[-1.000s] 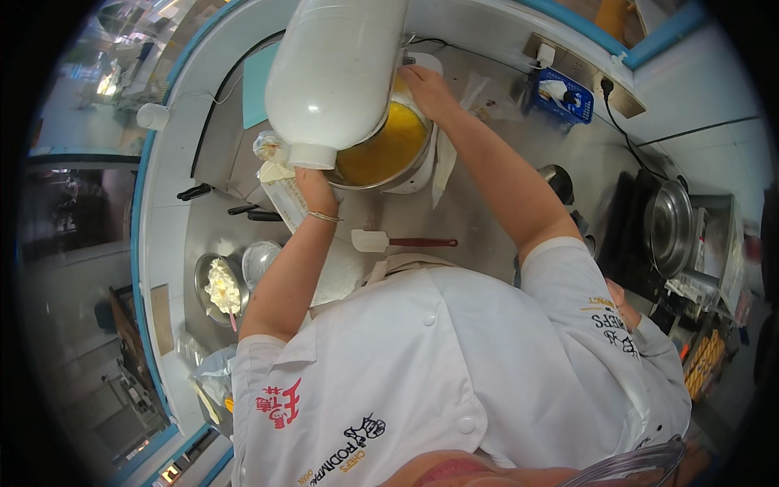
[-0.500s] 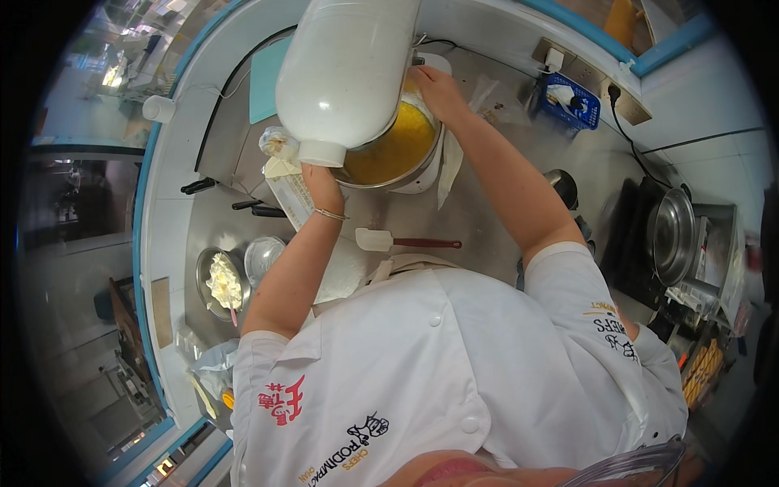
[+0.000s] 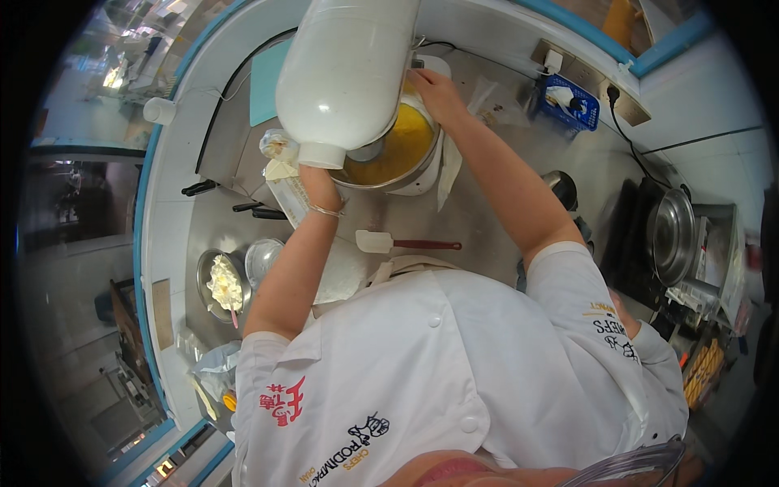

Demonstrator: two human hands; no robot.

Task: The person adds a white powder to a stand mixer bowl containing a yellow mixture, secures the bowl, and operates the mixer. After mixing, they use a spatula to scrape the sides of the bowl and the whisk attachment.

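Bowl (image 3: 383, 187) of yellow mix (image 3: 408, 134) sits upper centre under the white mixer head (image 3: 345, 81), between both hands; round, no long axis. Right hand (image 3: 436, 93) at its upper-right side, left hand (image 3: 320, 185) lower left, neither clearly nearer. Left fingers hidden, right fingers' grip: can't tell.

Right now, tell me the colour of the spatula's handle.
The spatula's handle is reddish-brown, seen best in the head view.

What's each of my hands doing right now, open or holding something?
Left hand: mostly hidden by the rounded white mixer head; cannot tell.
Right hand: partly curled near the round metal bowl; grip unclear.
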